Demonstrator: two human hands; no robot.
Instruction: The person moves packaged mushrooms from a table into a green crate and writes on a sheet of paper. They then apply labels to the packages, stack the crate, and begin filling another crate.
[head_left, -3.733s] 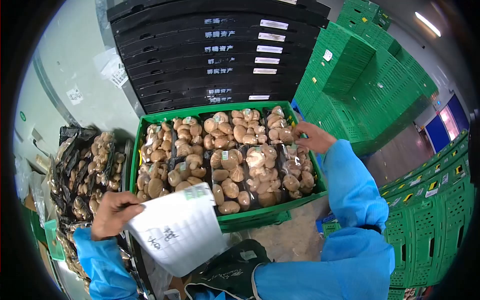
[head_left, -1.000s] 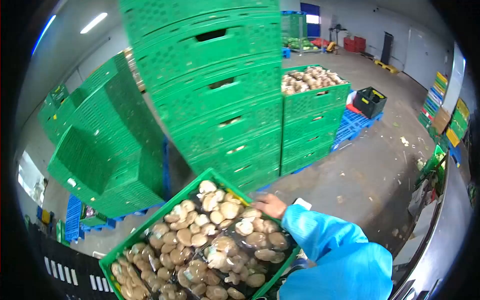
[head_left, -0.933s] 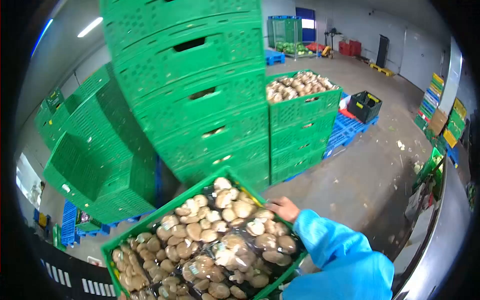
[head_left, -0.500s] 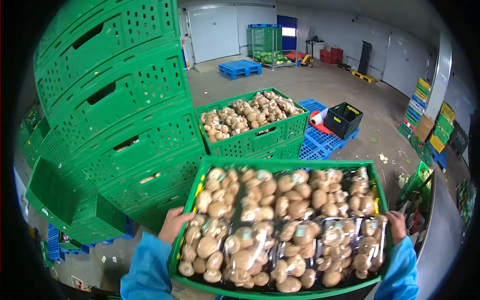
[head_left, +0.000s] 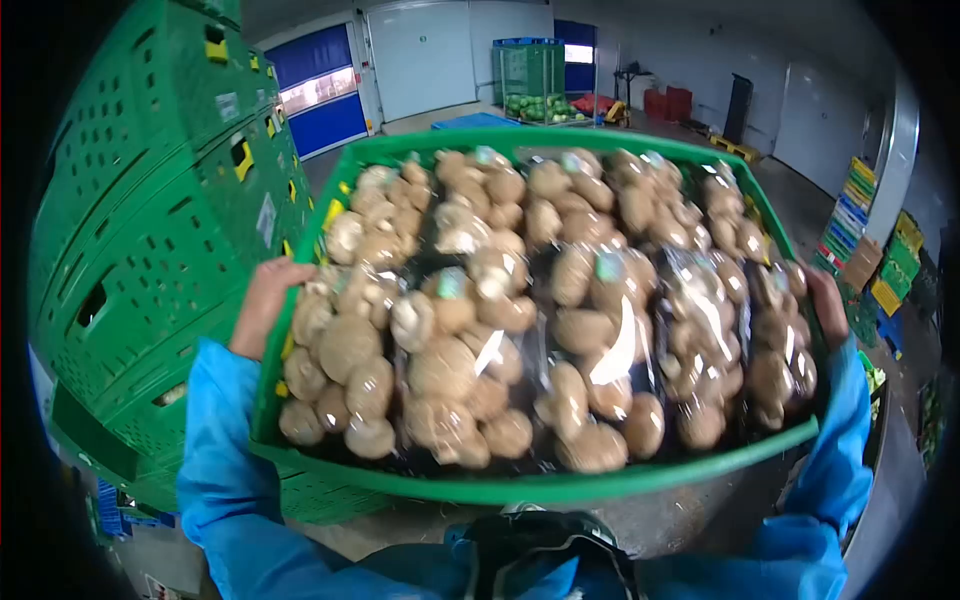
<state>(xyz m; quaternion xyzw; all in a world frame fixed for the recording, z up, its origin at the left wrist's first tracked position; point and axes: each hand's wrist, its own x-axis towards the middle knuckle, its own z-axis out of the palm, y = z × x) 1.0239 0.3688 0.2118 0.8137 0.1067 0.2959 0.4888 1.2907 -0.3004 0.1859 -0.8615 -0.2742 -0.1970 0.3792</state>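
A green crate (head_left: 540, 488) is held up in front of me, close to the camera and tilted so that its inside faces me. Film-wrapped packs of brown mushrooms (head_left: 445, 370) fill it in two rows, with glare on the film. My left hand (head_left: 268, 300) grips the crate's left rim, thumb on the inner side. On the opposite end my right hand (head_left: 826, 305) is closed round the rim, its fingers mostly hidden behind the wall. Both arms wear blue sleeves. The crate covers whatever stands behind it.
Tall stacked green crates (head_left: 120, 250) rise close on my left. Further off stand a mesh cage (head_left: 530, 85) with green produce, a blue pallet (head_left: 475, 120) and a yellow pallet (head_left: 735, 148). Colourful stacked crates (head_left: 845, 215) line the right side near a pillar (head_left: 890, 150).
Both hands have raised the mushroom crate and brought it nearer the camera. It now hides the other mushroom crate and the black crate behind. The view has shifted along the left stack.
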